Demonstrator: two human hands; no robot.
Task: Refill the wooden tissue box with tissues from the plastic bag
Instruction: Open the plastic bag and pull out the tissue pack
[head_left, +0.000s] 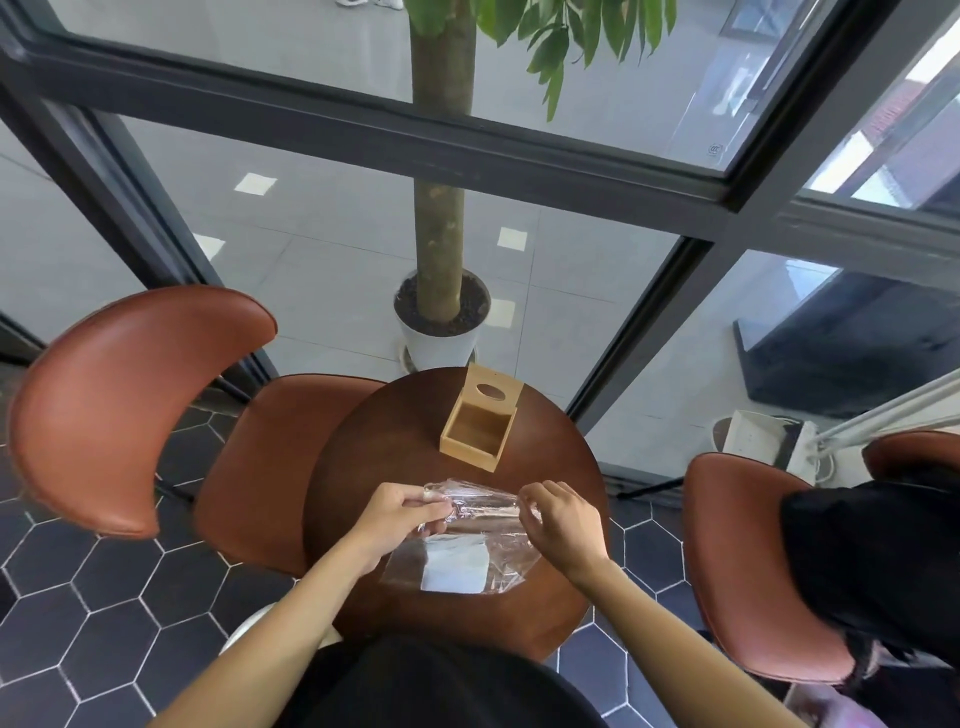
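Observation:
A clear plastic bag (483, 525) lies on the near half of a small round dark wooden table (379, 457). A flat white stack of tissues (456, 565) shows through its lower part. My left hand (402, 517) pinches the bag's far edge on the left. My right hand (558, 522) pinches the same edge on the right, and the plastic stretches between the two hands. The wooden tissue box (475, 431) stands open and empty at the far side of the table. Its lid (492, 391), with an oval hole, leans behind it.
A brown leather chair (119, 410) stands left of the table, and another (748, 561) stands to the right with a black garment (878, 561) on it. A potted tree (441, 327) stands behind the table, and behind it dark-framed glass walls (644, 332).

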